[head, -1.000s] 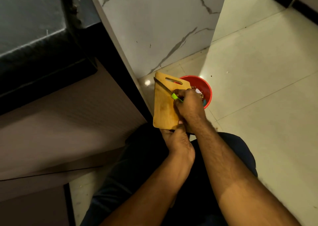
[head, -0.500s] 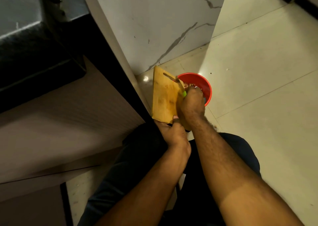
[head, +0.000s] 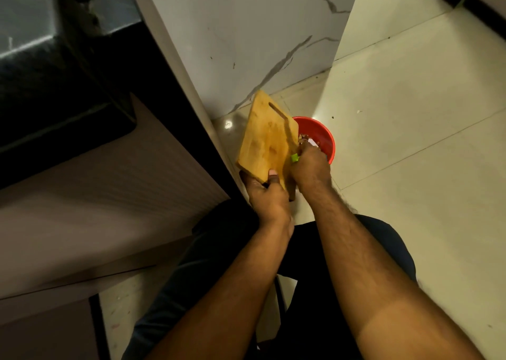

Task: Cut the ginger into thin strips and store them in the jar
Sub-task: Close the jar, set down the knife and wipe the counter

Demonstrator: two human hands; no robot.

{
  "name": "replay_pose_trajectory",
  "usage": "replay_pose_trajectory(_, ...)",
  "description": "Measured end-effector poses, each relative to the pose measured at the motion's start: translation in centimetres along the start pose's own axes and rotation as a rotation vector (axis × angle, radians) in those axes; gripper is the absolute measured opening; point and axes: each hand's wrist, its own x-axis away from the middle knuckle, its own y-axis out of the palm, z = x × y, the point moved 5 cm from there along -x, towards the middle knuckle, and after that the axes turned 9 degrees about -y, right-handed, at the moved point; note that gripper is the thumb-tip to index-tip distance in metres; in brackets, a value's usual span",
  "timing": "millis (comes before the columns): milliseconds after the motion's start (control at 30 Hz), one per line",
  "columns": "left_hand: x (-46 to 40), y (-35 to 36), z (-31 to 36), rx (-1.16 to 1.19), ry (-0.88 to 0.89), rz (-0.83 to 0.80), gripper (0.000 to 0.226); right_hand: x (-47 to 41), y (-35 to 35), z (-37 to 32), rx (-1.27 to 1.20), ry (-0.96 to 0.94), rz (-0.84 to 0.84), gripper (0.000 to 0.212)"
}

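At far left, one dark countertop [head: 54, 91] above one pale cabinet front [head: 109, 209]. Next, one wooden cutting board [head: 267, 143], tilted steeply over the floor, gripped at its near corner by the left hand [head: 264, 195], thumb on top. Just right, the right hand [head: 310, 165] curled round one green-handled knife [head: 290, 140], blade against the board. Behind, one red bin [head: 327, 140] on the tiles, scraps inside. No ginger or jar discernible.

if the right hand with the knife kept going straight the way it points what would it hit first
Probably the red bowl on the floor: the right hand points down past the tilted cutting board toward its rim, though depth is unclear.
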Motion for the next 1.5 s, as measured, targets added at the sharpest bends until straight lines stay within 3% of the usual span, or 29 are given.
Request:
replay_pose_trajectory(67,-0.4,0.6,0.5,0.007,-0.015,-0.007,0.05,-0.3,-0.7,0.2,-0.012,0.018,0.032,0.035)
replay_pose_trajectory(267,-2.1,2.7,2.5,-0.028,-0.062,-0.048,0.034,3.7,-3.1,-2.1,-0.039,-0.324,0.028,0.031)
replay_pose_trajectory(500,-3.2,3.1,5.2,-0.136,-0.008,-0.001,0.026,3.5,-4.0,0.2,0.092,-0.106,-0.026,0.048)
replay_pose_trajectory(633,-3.9,3.6,7.8,-0.304,0.132,0.055,0.026,1.8,-4.7,1.2,0.251,0.035,0.041,0.032)
replay_pose_trajectory(800,-5.0,3.7,9.3,-0.332,0.175,0.105,0.03,3.3,-5.4,0.1,0.017,-0.088,0.038,0.042)
replay_pose_trajectory(1000,-5.3,3.6,8.4,-0.242,0.002,0.152,0.025,3.9,-3.9,-0.9,-0.109,-0.201,-0.032,0.046)
replay_pose_trajectory(1167,-4.8,3.8,9.3,-0.355,0.106,0.116,0.024,2.1,-3.5,-0.7,0.107,-0.179,-0.055,0.054)
replay_pose_trajectory(1300,-5.0,4.1,10.0,-0.438,0.182,0.11,0.021,0.8,-5.0,1.1,0.31,0.007,0.033,0.034)
replay_pose_trajectory(1367,-5.1,4.1,10.2,-0.458,0.199,0.127,0.026,0.8,-5.5,0.6,0.337,-0.007,0.082,0.03)
replay_pose_trajectory(1500,-5.3,4.4,10.1,-0.459,0.188,0.125,0.026,2.6,-5.7,-1.9,-0.059,-0.28,0.094,0.04)
